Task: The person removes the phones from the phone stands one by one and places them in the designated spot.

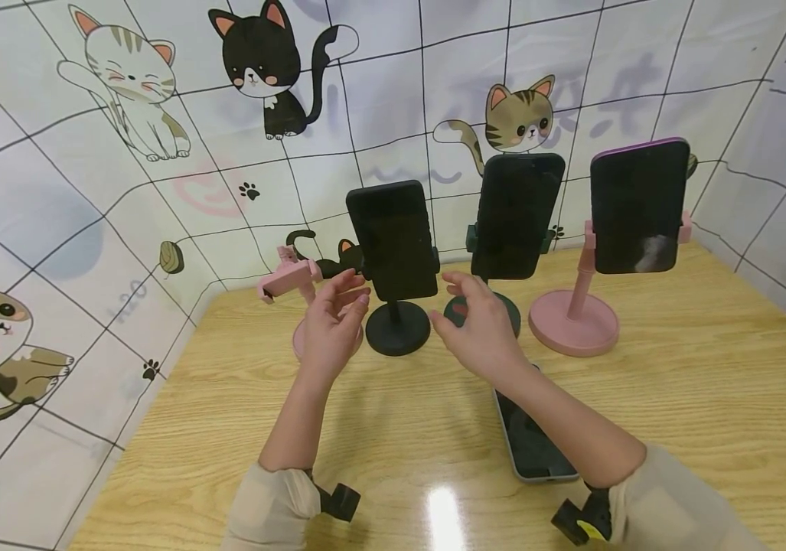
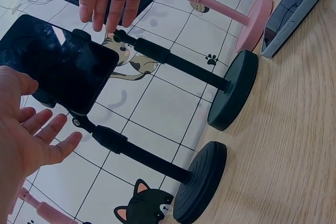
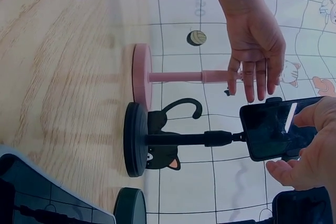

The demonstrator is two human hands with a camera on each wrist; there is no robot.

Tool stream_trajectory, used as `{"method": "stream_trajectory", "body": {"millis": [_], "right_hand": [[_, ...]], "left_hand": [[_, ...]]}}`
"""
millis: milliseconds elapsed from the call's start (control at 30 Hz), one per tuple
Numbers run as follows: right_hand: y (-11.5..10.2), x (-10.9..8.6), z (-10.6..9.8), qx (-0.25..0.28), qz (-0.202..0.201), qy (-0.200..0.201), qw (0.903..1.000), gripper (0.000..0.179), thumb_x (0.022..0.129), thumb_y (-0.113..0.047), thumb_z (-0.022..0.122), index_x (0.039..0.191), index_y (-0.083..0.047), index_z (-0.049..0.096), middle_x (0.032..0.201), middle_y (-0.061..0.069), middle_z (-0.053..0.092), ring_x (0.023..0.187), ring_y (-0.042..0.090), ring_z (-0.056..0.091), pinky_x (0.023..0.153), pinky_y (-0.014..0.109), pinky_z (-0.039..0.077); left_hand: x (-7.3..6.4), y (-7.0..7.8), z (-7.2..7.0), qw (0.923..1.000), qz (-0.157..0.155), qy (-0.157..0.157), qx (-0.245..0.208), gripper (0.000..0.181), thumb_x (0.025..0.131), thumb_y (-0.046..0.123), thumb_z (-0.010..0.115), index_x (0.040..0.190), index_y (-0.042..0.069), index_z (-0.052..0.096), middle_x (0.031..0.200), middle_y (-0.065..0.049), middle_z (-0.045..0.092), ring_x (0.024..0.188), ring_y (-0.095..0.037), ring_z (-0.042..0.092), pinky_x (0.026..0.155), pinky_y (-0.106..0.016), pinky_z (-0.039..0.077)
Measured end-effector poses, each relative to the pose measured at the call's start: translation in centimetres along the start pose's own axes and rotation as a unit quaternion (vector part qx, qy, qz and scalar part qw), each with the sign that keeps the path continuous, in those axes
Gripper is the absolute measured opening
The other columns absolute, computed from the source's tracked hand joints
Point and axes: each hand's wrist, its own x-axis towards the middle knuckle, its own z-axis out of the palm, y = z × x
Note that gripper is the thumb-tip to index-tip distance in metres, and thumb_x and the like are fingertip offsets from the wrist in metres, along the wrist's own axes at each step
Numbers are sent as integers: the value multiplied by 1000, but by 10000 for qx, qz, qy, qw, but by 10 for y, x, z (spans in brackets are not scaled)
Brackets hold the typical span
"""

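Note:
A black phone [image 1: 394, 241] stands upright in the clamp of a black phone stand [image 1: 398, 330]. My left hand [image 1: 334, 329] is to its left, fingers spread and loosely bent, palm turned inward. On the other side, my right hand [image 1: 485, 333] hovers with relaxed fingers, in front of the green stand's base [image 1: 513, 312]. Neither hand holds anything. In the left wrist view the left thumb [image 2: 21, 81] overlaps the phone's edge; in the right wrist view the right thumb [image 3: 310, 114] overlaps its screen. A grey-edged phone [image 1: 533, 448] lies flat on the table, partly hidden beneath the right forearm.
Behind the right hand, another phone [image 1: 518, 214] sits in the green stand. Farther right, a pink stand [image 1: 575, 325] holds a purple-edged phone [image 1: 640, 214]. A second pink stand [image 1: 289, 279], its clamp without a phone, is at left. Cat-print cloth [image 1: 393, 115] backs the wooden table [image 1: 213, 428].

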Motion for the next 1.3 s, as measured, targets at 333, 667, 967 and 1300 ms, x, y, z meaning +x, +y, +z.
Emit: {"method": "stream_trajectory", "body": {"millis": [333, 667, 967, 1300], "right_hand": [[-2, 7, 3, 128, -242, 443, 9986, 53, 80, -7, 66, 128, -1, 43, 122, 15, 48, 111, 28, 49, 87, 40, 46], [-4, 18, 4, 141, -94, 292, 9994, 56, 84, -11, 62, 132, -1, 37, 125, 18, 45, 111, 31, 49, 86, 43, 46], [0, 28, 6, 172, -311, 238, 9991, 53, 87, -7, 57, 133, 2, 35, 128, 19, 43, 116, 32, 46, 91, 42, 43], [1, 35, 9, 224, -618, 205, 9976, 45, 88, 0, 51, 131, 7, 37, 123, 21, 46, 113, 31, 48, 92, 39, 42]], "left_hand": [[5, 2, 1, 9998, -146, 98, 43, 41, 87, 2, 55, 127, 0, 46, 117, -14, 53, 107, -24, 55, 87, -28, 46], [12, 4, 5, 9998, -184, 89, -23, 40, 88, 3, 55, 127, 2, 46, 118, -12, 51, 107, -22, 53, 89, -32, 45], [18, 3, 7, 9996, -284, -16, -4, 39, 90, 6, 53, 128, 5, 46, 118, -8, 49, 107, -19, 50, 90, -32, 44], [24, 4, 11, 9997, -237, -82, -10, 36, 91, 7, 52, 127, 7, 47, 119, -6, 51, 107, -15, 51, 87, -27, 46]]}}
